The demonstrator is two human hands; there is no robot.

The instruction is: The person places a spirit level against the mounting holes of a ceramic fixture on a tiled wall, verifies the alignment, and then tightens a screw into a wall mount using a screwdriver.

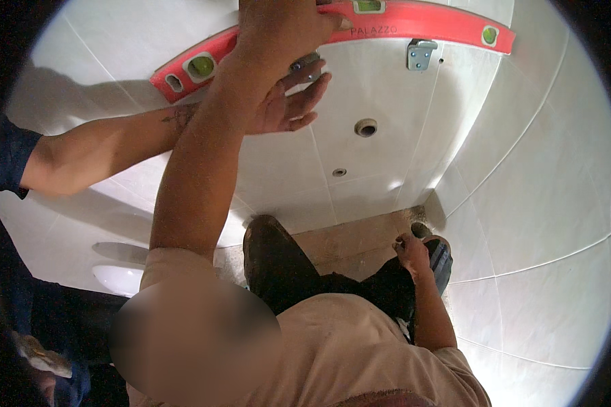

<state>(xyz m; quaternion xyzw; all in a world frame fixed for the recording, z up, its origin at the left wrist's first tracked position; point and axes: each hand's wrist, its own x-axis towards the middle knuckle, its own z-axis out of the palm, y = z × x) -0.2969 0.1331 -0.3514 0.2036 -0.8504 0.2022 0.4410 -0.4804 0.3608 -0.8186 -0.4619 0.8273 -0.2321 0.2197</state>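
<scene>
My left arm reaches up to the far wall, where my left hand [285,30] is closed on a long red spirit level [428,26]. The level lies across the tiled wall, its green vials showing; my forearm covers part of its left half. Close under it is a metal bracket [421,55] screwed to the wall. A second bracket [305,62] is partly hidden behind hands. Beside my left wrist, a co-worker's hand [295,105] has its fingers spread just below that bracket. My right hand [413,256] is by my right knee, fingers curled together; what they hold, if anything, cannot be made out.
A round pipe opening [366,127] and a smaller pipe fitting [339,172] sit in the wall below the brackets. A small drilled hole [441,61] is beside the right bracket. Tiled wall [523,224] closes in on the right. The co-worker's dark sleeve [10,156] is at left.
</scene>
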